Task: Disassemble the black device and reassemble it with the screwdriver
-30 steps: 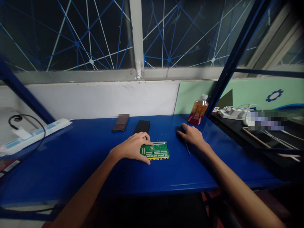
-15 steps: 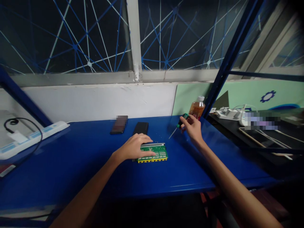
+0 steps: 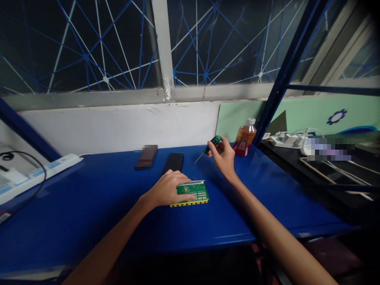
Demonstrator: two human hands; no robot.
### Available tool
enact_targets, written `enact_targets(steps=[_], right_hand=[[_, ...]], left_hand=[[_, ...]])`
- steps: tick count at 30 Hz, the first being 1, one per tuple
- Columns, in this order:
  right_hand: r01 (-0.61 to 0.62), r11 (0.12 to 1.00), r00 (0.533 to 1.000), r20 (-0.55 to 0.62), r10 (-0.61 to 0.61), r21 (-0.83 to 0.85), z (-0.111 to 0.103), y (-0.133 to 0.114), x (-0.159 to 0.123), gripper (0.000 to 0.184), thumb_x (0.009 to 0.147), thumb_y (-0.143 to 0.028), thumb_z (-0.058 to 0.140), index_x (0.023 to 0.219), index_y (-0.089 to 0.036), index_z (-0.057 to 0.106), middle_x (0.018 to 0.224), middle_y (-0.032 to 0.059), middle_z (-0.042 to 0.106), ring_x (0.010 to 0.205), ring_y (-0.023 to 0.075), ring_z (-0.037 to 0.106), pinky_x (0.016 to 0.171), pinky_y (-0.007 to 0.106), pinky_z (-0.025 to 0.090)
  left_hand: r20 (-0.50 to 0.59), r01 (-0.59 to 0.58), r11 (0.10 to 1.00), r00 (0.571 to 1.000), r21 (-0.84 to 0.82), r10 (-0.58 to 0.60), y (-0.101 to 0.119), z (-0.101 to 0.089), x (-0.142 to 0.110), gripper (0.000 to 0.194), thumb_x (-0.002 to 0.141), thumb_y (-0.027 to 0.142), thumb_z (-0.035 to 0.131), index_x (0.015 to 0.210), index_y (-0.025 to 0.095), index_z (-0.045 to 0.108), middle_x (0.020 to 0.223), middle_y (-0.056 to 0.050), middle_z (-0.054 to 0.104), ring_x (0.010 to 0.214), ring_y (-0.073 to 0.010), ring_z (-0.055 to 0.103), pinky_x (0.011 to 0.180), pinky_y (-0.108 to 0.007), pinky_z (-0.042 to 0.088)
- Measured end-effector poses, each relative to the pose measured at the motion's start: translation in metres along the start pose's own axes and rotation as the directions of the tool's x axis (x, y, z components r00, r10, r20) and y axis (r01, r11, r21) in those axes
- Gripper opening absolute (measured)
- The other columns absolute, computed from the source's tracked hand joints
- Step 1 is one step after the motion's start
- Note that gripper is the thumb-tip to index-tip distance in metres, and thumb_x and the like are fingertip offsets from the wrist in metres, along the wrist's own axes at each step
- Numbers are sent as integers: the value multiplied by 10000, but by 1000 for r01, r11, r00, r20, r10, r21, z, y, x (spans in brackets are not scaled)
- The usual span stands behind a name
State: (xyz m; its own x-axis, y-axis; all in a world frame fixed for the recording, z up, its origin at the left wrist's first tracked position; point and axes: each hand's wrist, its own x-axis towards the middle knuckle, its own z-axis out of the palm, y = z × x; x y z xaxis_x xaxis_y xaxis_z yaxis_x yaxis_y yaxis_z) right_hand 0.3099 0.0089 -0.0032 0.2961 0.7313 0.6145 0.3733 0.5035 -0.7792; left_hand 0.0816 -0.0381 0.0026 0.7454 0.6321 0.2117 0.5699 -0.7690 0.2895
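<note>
My left hand (image 3: 169, 188) grips the left part of a green circuit board (image 3: 194, 190). Its thumb lies across the board's face and its fingers reach over the back edge. A yellow strip runs along the board's front, and a grey metal-looking strip along its back. In my right hand (image 3: 223, 155) is a screwdriver (image 3: 212, 144) with a green and black handle. Its thin shaft slants down to the left, the tip above the table behind the board. Several tiny bits (image 3: 197, 171), too small to name, lie behind the board.
On the blue table (image 3: 118, 213), a black flat object (image 3: 173, 160) and a phone-like slab (image 3: 147, 157) lie behind my left hand. A drink bottle (image 3: 245, 138) stands at the back right. A white power strip (image 3: 38, 176) lies at the left, beside a black cable.
My right hand has moved left with the screwdriver, bringing its tip nearer the tiny bits and uncovering more of the bottle. My left hand stays on the circuit board. The view has shifted slightly.
</note>
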Motion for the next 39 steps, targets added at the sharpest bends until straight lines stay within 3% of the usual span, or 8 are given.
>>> enact_targets(steps=[11, 17, 23, 33, 39], right_hand=[[32, 994, 997, 68, -25, -107, 1, 3, -5, 413, 871, -485, 558, 1152, -184, 543, 657, -12, 622, 587, 154, 619, 625, 290, 523], [-18, 996, 1000, 19, 16, 86, 2, -5, -4, 391, 843, -461, 611, 1124, -198, 543, 669, -24, 616, 542, 137, 608, 580, 293, 531], [-134, 931, 991, 64, 120, 341, 5, -19, -7, 363, 809, -471, 648, 1029, -198, 552, 644, -34, 588, 482, 124, 582, 479, 285, 535], [-190, 900, 981, 120, 155, 392, 7, -31, -14, 345, 805, -471, 650, 1004, -208, 547, 637, -32, 594, 480, 131, 604, 477, 291, 554], [-212, 892, 977, 98, 189, 400, 9, -29, -15, 337, 801, -474, 654, 966, -200, 547, 596, -41, 581, 464, 132, 598, 449, 280, 532]], left_hand=[[-59, -31, 999, 998, 9, 31, -2, 1, 0, 428, 857, 591, 577, 1049, 228, 697, 1115, -48, 678, 1001, -233, 598, 866, -364, 368], [-179, 3, 1000, 984, 27, 2, -3, 3, 2, 326, 908, 508, 554, 962, 234, 723, 1033, -33, 713, 946, -216, 620, 815, -353, 388], [-361, 170, 985, 920, 11, -155, -9, 7, 4, 332, 877, 514, 589, 784, 227, 727, 872, -22, 744, 847, -212, 649, 725, -342, 424], [-406, 225, 974, 891, 13, -200, -11, 10, 5, 253, 842, 466, 640, 805, 235, 738, 864, -25, 745, 830, -221, 658, 747, -363, 470], [-382, 217, 976, 903, 13, -196, -9, 7, 4, 215, 868, 378, 606, 773, 236, 736, 865, -13, 752, 823, -217, 676, 715, -349, 475]])
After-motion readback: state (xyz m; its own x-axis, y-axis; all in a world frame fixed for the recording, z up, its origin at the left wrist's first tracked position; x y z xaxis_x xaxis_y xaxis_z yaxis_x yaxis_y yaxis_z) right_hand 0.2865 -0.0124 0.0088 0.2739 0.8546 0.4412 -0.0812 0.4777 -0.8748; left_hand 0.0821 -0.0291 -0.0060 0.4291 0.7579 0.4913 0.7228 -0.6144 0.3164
